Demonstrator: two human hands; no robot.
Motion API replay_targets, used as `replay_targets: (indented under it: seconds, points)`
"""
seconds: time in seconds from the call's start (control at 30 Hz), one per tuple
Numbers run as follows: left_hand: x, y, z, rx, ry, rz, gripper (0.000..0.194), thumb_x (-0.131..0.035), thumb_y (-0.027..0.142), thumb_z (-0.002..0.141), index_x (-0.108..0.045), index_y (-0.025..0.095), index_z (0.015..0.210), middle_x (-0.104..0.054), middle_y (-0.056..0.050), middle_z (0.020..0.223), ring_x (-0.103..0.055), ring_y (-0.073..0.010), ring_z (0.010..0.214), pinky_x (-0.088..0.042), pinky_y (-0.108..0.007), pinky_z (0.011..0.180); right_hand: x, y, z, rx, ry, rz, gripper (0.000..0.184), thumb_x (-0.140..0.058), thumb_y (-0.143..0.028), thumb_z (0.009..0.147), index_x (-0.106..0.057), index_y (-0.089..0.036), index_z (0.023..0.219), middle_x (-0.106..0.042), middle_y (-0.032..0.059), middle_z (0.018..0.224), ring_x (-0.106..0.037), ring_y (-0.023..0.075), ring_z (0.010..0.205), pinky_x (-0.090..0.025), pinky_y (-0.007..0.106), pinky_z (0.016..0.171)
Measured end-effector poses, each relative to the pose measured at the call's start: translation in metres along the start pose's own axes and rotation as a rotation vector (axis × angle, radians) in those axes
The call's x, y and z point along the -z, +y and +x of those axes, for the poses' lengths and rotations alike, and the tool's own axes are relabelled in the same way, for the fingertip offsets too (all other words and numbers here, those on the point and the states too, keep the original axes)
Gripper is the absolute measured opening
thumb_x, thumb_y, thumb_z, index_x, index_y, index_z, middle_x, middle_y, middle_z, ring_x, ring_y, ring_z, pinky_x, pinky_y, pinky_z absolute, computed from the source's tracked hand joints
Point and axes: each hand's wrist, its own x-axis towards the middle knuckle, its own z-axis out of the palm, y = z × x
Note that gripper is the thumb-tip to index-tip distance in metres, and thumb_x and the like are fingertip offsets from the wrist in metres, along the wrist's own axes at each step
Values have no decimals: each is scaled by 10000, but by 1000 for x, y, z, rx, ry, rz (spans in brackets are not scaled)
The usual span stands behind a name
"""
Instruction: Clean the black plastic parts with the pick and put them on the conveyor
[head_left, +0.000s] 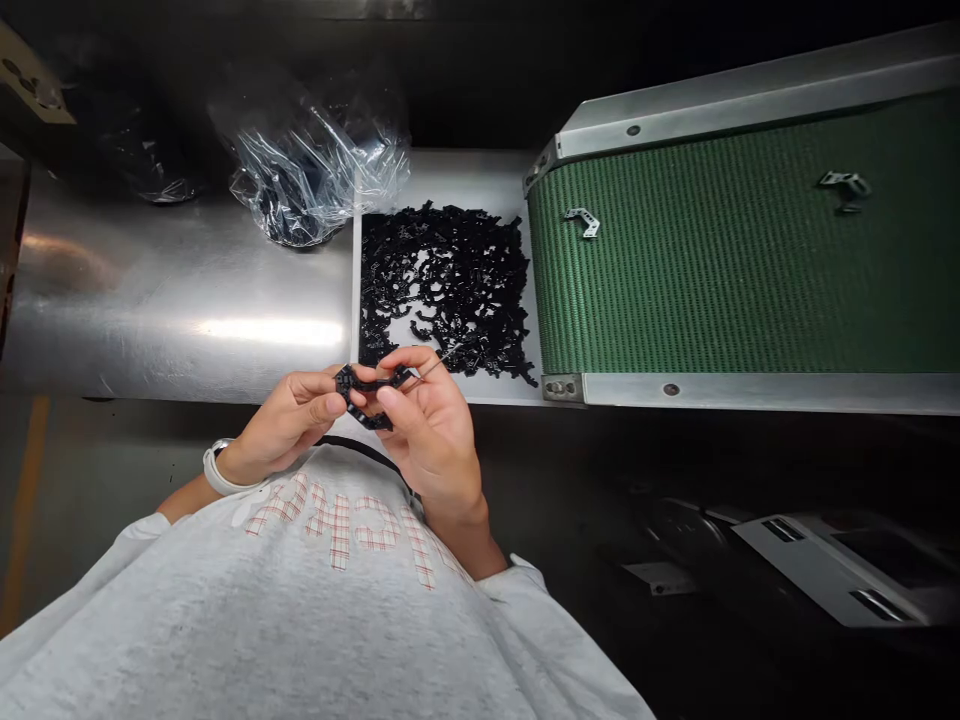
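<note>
Here, nearest the camera, a pale grey sweatshirt [337,590] with plaid-patterned lettering fills the lower frame; a thin black cord [360,450] runs along its neckline; the left hand [289,420], a white wristband [219,470] at its wrist, is mostly closed, its curled fingers and thumb holding one end of a curved black plastic part [367,383]; the right hand [427,425] is also mostly closed, pinching the other end between thumb and forefinger; the part sits between the two hands, in front of the chest; a thin metal pin [433,368] projects from the right fingertips toward the upper right, though whether it is gripped or attached to the part cannot be told; just beyond the hands, a white tray [480,175] bears a dense heap of black plastic parts [442,285]; to its left lies a stainless steel table [172,300]; behind it sit a clear plastic bag [307,165] containing dark items and a darker bag [150,170]; to the right of the tray runs a green conveyor belt [720,270] within a metal frame [750,115]; two small metal brackets [582,222] lie apart on the belt; a grey machine housing [840,570] stands in shadow at lower right.
</note>
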Motion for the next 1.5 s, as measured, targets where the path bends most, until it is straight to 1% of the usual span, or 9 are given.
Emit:
replay_targets:
  seconds: [0.13,0.3,0.5,0.77,0.93,1.1,1.23,1.37,1.5]
  points:
    - [3,-2,-1,16,7,-10,310,-889,539,667,-819,247,746,-705,-11,747,-646,-169,800,-498,-350,867,0,2,-1,-6,20,22,389,-839,-471,770,-573,-286,985,-677,-45,822,-712,113,732,-569,214,625]
    - [4,-4,-1,12,13,-26,328,-895,545,654,-821,245,761,-684,-4,701,-633,-163,765,-490,-350,871,-3,4,1,24,30,-5,402,-832,-486,772,-548,-280,969,-698,-41,873,-714,108,721,-622,278,786]
    - [4,-4,0,0,-3,-25,288,-883,518,689,-828,252,784,-705,-5,732,-636,-154,769,-492,-332,861,-3,3,-1,1,58,35,355,-815,-447,792,-577,-281,997,-704,-42,848,-713,98,756,-567,189,644]
    - [4,-4,0,11,-2,-51,352,-890,530,664,-838,282,908,-674,16,687,-668,-161,810,-498,-329,905,-5,6,1,33,51,-26,403,-812,-512,793,-548,-284,995,-656,-53,823,-687,100,689,-604,258,721]
    - [3,-3,0,-21,-6,-29,302,-886,533,668,-819,252,756,-735,-18,799,-687,-193,879,-504,-362,906,-4,6,-1,67,47,-35,393,-795,-476,813,-540,-293,1050,-641,-50,835,-683,113,741,-588,262,723]
    - [2,-5,0,-70,67,-30,311,-883,545,664,-797,247,684,-753,-4,883,-661,-149,840,-512,-322,881,-7,3,-4,49,0,5,431,-801,-480,809,-532,-303,1094,-648,-38,845,-690,135,794,-560,284,727]
    - [2,-8,1,-124,133,-37,299,-901,528,634,-796,252,686,-741,-4,903,-677,-175,930,-517,-352,961,-8,10,-4,-13,-29,17,535,-826,-495,779,-494,-323,1161,-635,-51,834,-568,105,647,-482,264,613]
    - [2,-12,3,-214,188,-4,267,-931,479,605,-805,257,684,-729,-1,885,-703,-164,880,-560,-358,937,-10,18,-2,-46,-71,75,488,-787,-488,823,-482,-340,1174,-479,-108,696,-332,56,480,-323,231,481]
    - [1,-14,6,-252,230,13,284,-931,498,592,-805,255,666,-729,-9,846,-721,-180,904,-587,-358,923,-13,18,0,-32,-92,139,496,-807,-430,811,-486,-336,1177,-480,-104,715,-291,50,473,-287,235,466]
